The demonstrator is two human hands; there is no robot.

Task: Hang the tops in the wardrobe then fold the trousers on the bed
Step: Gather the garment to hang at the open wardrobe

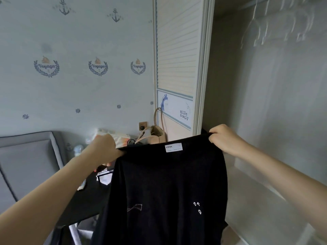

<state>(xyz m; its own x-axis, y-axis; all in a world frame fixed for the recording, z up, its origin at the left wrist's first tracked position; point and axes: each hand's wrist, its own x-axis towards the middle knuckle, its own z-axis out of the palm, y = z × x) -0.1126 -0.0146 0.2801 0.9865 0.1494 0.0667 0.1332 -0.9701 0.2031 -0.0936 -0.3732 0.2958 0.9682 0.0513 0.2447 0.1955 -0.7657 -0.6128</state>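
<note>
A black top (164, 188) with a white neck label hangs in front of me, held up by its shoulders. My left hand (104, 149) grips its left shoulder and my right hand (224, 138) grips the right one. The open wardrobe (276, 96) is to the right. Several white hangers (276, 25) hang blurred on its rail at the top right. The grey upholstered bed headboard (26, 156) shows at the lower left. No trousers are visible.
A white slatted wardrobe door (178, 64) stands just behind the top. A beige bag (156, 131) and clutter sit on a dark side table (83, 200) between the bed and the wardrobe. A wall socket (143, 125) is above it.
</note>
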